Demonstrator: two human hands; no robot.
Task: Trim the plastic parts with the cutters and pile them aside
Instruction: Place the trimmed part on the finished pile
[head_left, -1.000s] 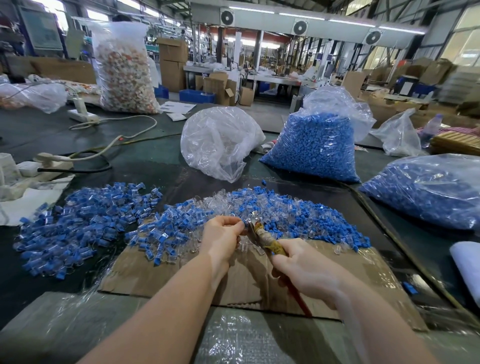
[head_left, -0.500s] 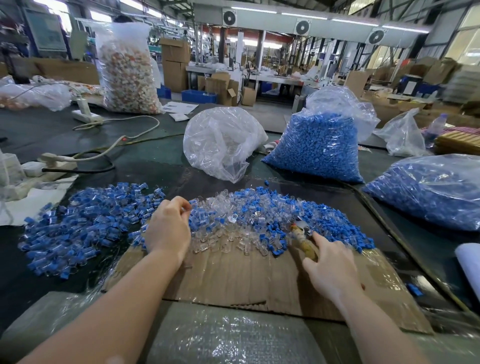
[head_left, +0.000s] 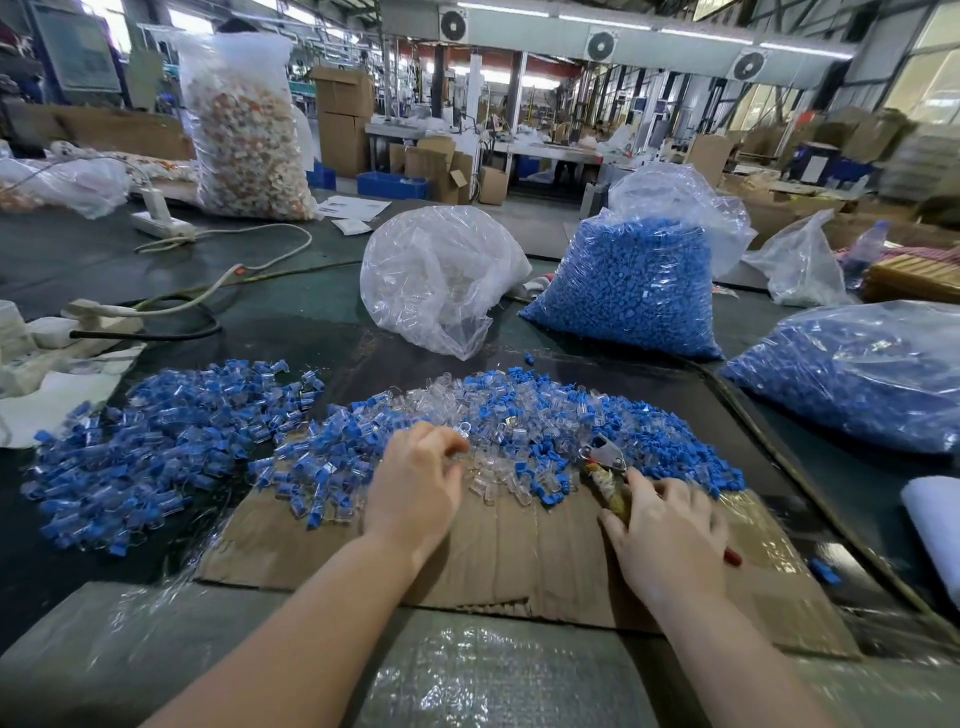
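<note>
Left hand (head_left: 415, 488) reaches into the untrimmed parts (head_left: 498, 441) on the cardboard (head_left: 519, 566), fingers curled; I can't tell if it holds one. Right hand (head_left: 667, 535) grips the cutters (head_left: 605, 460). Risk: a careless sweep mixes untrimmed parts into the finished pile (head_left: 156, 447) alongside.

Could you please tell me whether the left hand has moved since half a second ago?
Yes. The left hand has shifted rightward along the cardboard sheet, from the trimmed blue pile toward the clear parts in the middle.
</note>
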